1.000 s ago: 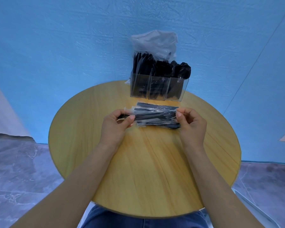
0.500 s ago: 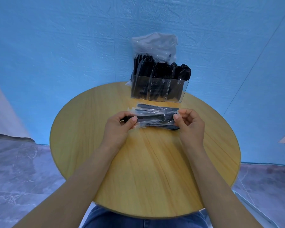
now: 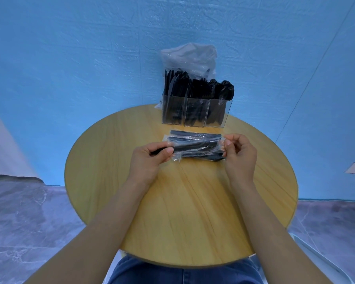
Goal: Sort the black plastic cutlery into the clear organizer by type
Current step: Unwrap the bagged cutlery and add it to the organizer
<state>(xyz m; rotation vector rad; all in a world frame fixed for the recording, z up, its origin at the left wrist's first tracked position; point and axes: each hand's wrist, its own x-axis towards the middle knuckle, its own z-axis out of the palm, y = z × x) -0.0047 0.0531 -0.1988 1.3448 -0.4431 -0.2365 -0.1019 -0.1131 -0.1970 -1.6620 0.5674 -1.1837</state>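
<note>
A clear plastic packet of black cutlery (image 3: 195,147) is held just above the round wooden table (image 3: 180,203). My left hand (image 3: 150,159) pinches a black handle that sticks out of the packet's left end. My right hand (image 3: 239,154) pinches the wrapper at the packet's right end. More wrapped black cutlery (image 3: 195,134) lies on the table just behind it. At the far edge stands the clear organizer (image 3: 196,111) with three compartments: knives on the left, forks in the middle, spoons on the right.
A crumpled clear plastic bag (image 3: 190,58) sits behind the organizer against the blue wall. The table's round edge curves close on all sides. A white chair frame (image 3: 324,261) shows at the lower right.
My right hand has shifted along the packet's right end and now pinches the wrapper there. My left hand keeps its hold on the handle at the left end.
</note>
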